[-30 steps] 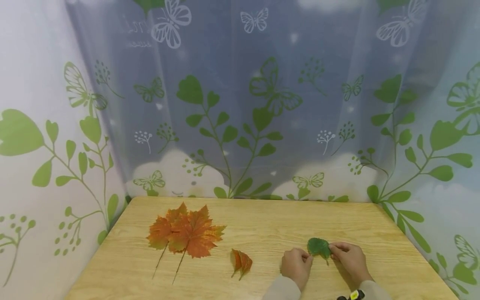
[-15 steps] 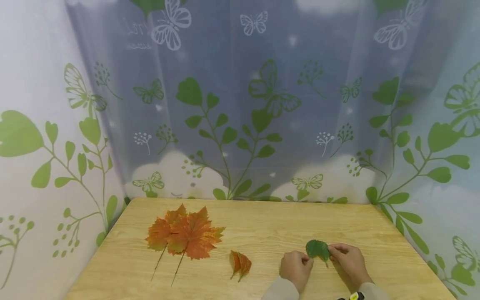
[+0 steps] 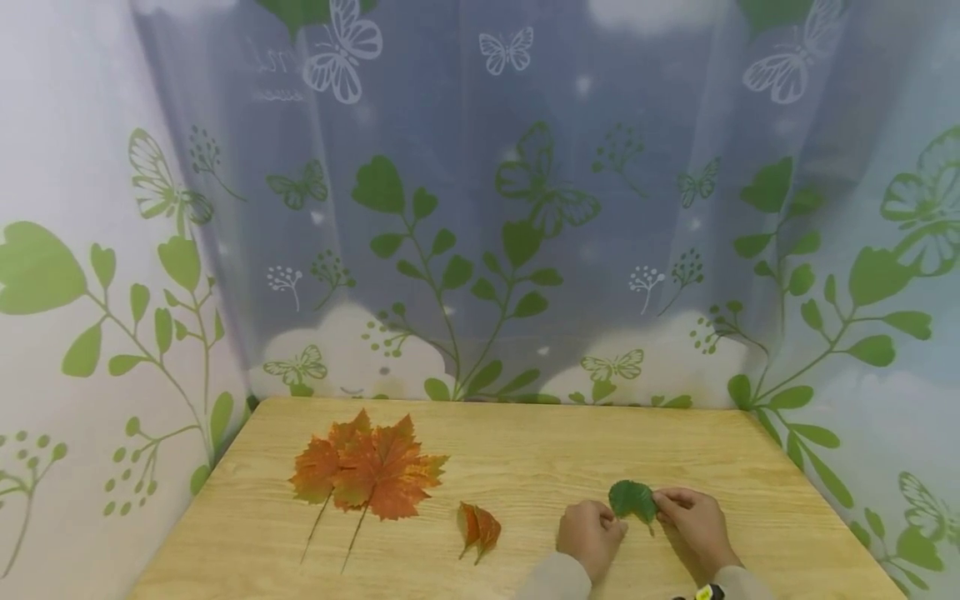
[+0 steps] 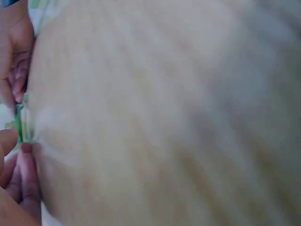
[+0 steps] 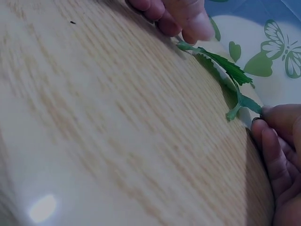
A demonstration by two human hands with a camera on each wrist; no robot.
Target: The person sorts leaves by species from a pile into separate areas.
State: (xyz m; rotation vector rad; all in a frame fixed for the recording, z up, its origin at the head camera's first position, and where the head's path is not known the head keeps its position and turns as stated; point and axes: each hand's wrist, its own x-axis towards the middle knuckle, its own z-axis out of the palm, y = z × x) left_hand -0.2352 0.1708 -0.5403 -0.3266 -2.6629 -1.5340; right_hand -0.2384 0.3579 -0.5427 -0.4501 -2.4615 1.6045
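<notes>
Two green leaves (image 3: 632, 500) with toothed edges overlap, close over the wooden table at the right of the head view. My right hand (image 3: 697, 525) pinches the right edge of the green leaves between thumb and forefinger. On the opposite side, my left hand (image 3: 590, 537) has its thumb and fingertips together at the stem end of the left leaf. In the right wrist view, one green leaf (image 5: 228, 68) arches up from the tabletop, and a short stem (image 5: 233, 113) hangs near my right fingertips. The left wrist view shows only a narrow green strip (image 4: 19, 123) between the hands.
Two small orange-brown leaves (image 3: 480, 529) lie overlapping left of my hands. Farther left are large orange maple leaves (image 3: 386, 471) with long dark stems. The wooden table (image 3: 525, 450) ends at a printed curtain (image 3: 465, 250) behind, and similar cloth flanks both sides.
The head view has shifted slightly, so everything sits a little lower and farther left in it. Both hands keep nearly the same hold on the green leaves.
</notes>
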